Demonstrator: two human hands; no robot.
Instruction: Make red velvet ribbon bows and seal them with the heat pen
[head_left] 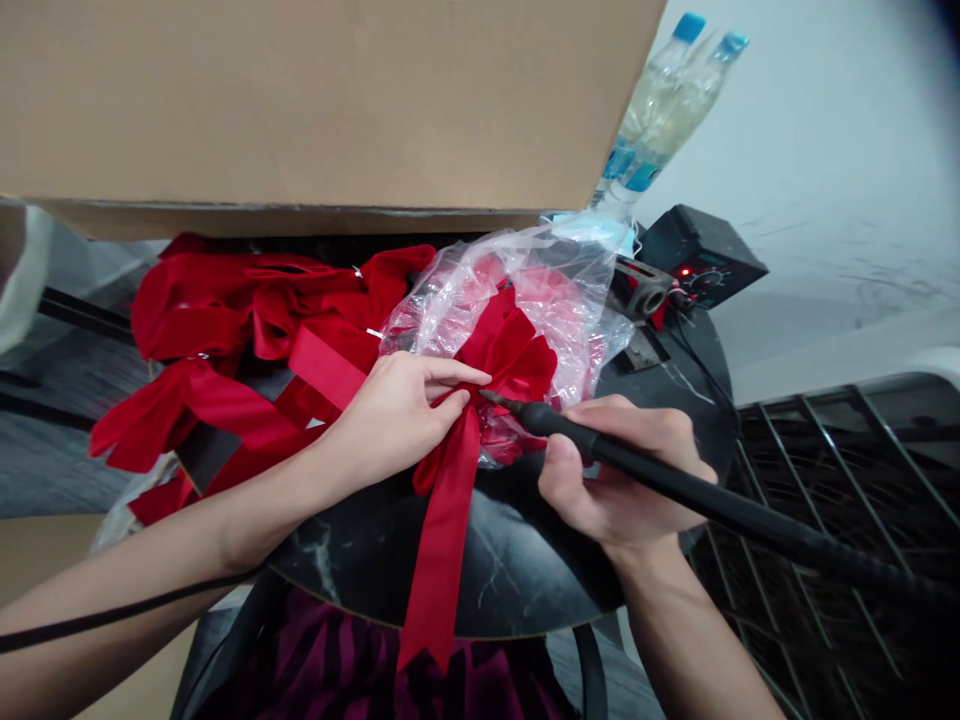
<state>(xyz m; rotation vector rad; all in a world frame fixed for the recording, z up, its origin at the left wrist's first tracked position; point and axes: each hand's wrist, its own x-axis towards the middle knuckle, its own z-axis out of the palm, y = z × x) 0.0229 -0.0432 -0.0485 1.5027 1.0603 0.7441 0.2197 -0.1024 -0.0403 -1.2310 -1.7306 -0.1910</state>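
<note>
A red ribbon bow [517, 355] with a long forked tail lies near the middle of the table, its tail hanging over the front edge. My left hand [409, 400] pinches the bow at its centre between thumb and fingers. In my right hand [622, 465] is a black soldering iron [592, 438], held like a pen. Its metal tip points left and meets the centre of the bow, close to my left fingertips; whether it touches the fabric I cannot tell. Behind the bow is a clear plastic bag [450, 285] with red pieces inside.
Several red bows [247, 300] are piled at the left. A black control box [705, 260] with a lit red light and an iron stand [646, 295] are at the right. Two bottles [667, 100] stand behind, beside a large cardboard box [322, 100]. The round black table [525, 560] has a curved front edge.
</note>
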